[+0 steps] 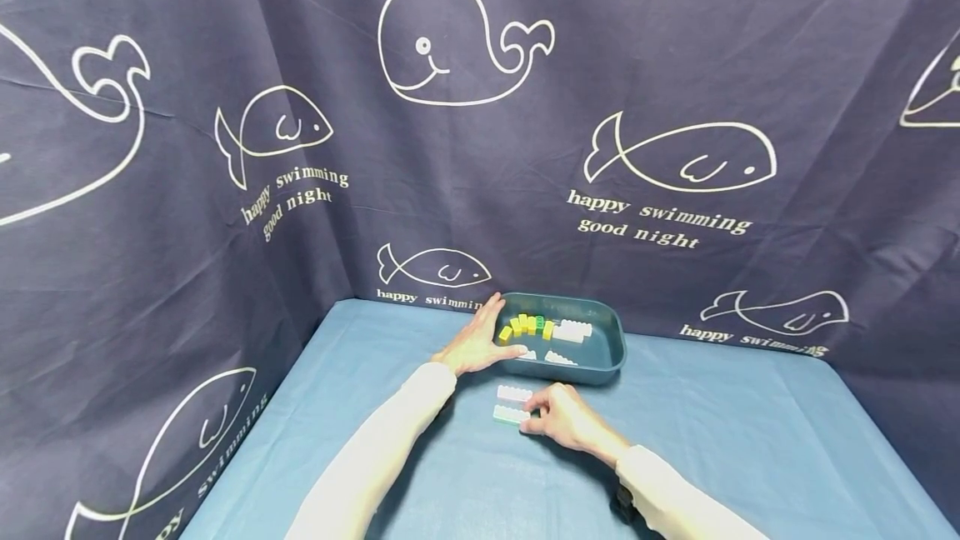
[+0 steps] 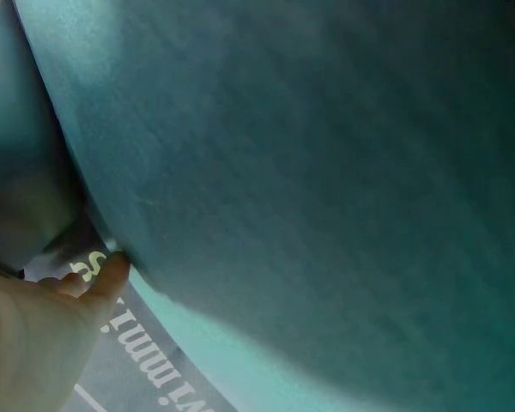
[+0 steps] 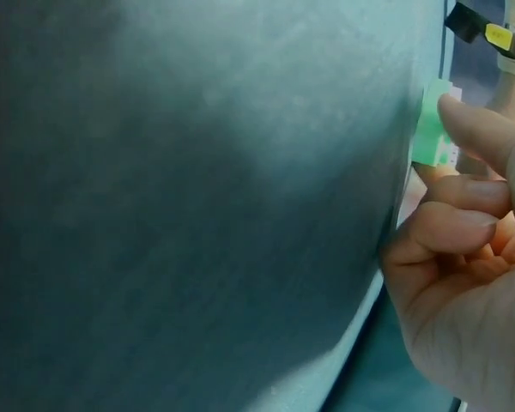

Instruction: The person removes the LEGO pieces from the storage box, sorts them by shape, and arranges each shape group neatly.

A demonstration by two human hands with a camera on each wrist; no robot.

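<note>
1. The green-and-white studded plastic block is on or just above the light-blue cloth, pinched at its right end by my right hand.
2. Just behind lies a white studded plastic block.
3. My left hand, fingers extended, touches the dark-teal plastic tray, which holds yellow blocks.

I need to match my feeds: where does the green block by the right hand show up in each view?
Head: low, just right of centre, a green strip under white studs, at the right hand.
Left wrist: not in it.
Right wrist: upper right, the green block against the thumb.
Shared landmark: the blue tablecloth, in all three views.
</note>
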